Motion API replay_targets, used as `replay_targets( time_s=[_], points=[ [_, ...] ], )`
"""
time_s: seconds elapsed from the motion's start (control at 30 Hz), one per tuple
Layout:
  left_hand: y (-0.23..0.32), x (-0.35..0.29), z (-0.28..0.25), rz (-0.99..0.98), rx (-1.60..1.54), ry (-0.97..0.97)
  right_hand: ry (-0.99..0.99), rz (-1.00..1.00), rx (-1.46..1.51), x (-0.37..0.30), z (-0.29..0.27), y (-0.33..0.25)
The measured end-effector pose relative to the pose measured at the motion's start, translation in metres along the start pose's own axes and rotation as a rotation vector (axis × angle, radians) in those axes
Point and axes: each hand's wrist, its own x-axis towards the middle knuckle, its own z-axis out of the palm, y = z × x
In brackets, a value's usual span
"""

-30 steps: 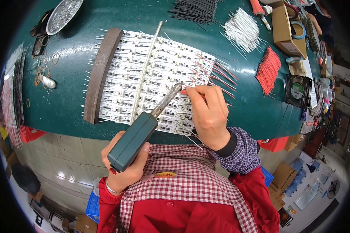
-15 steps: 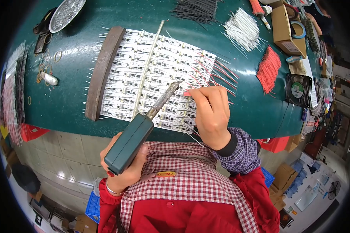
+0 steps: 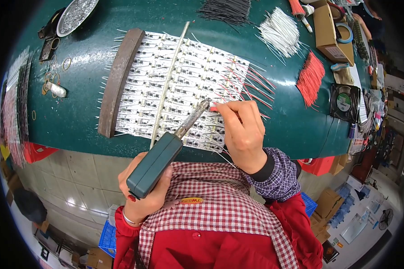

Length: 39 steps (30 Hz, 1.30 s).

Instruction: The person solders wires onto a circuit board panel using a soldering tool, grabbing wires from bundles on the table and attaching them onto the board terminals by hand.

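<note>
My left hand (image 3: pixel 157 193) is wrapped round the dark green handle of a soldering gun (image 3: pixel 155 165), which points up and right. Its metal tip ends over the panel of small white circuit boards (image 3: pixel 141 96), close to my right fingertips. My right hand (image 3: pixel 244 136) pinches a red wire (image 3: pixel 214 108) between thumb and forefinger at the panel's lower right. The wire's far part is hidden behind my fingers. Red and white wires (image 3: pixel 258 87) fan out from the right edge. A brown bar (image 3: pixel 121 85) lies across the panel's left side, and a thin pale rod (image 3: pixel 169 83) crosses its middle.
Bundles of black (image 3: pixel 224 10), white (image 3: pixel 279 33) and red wires (image 3: pixel 310 80) lie behind and right. A cardboard box (image 3: pixel 330 38) and black fan (image 3: pixel 344 103) stand at the right. A metal dish (image 3: pixel 76 17), rubber bands (image 3: pixel 67 64) and wired boards (image 3: pixel 17 103) are left.
The soldering gun has moved slightly right, its tip lower and nearer my right fingertips. My right hand has barely moved and keeps its pinch on the red wire.
</note>
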Motion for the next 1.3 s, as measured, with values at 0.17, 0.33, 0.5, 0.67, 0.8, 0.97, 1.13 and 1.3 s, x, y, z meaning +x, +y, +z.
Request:
replay_targets(
  time_s=[0.17, 0.33, 0.5, 0.67, 0.8, 0.97, 1.13, 1.3],
  points=[
    [0.0032, 0.0037, 0.0001, 0.038, 0.022, -0.016, -0.012, 0.007, 0.009, 0.0002, -0.0002, -0.0002],
    [0.0018, 0.0036, 0.0007, 0.035, 0.036, -0.033, -0.018, 0.009, 0.01, -0.0003, -0.0004, 0.0003],
    [0.0006, 0.0029, 0.0016, 0.036, 0.044, -0.037, -0.023, 0.016, 0.003, -0.0001, -0.001, -0.0015],
    [-0.0024, -0.0011, 0.0011, 0.029, 0.028, -0.007, -0.027, 0.019, -0.003, -0.0013, -0.001, -0.0011],
    [-0.0027, -0.0038, 0.0009, 0.002, 0.005, -0.001, -0.057, -0.042, -0.015, -0.0014, -0.0021, 0.0006],
    [-0.0004, -0.0018, 0.0011, 0.022, 0.014, -0.005, -0.052, -0.04, -0.02, -0.0021, -0.0018, -0.0001],
    [0.0015, 0.0007, 0.0031, 0.011, -0.002, -0.008, -0.069, -0.003, -0.018, -0.0039, -0.002, -0.0029],
    [0.0006, 0.0015, 0.0037, 0.037, 0.016, -0.01, -0.064, -0.005, -0.02, -0.0051, -0.0008, -0.0031]
  ],
)
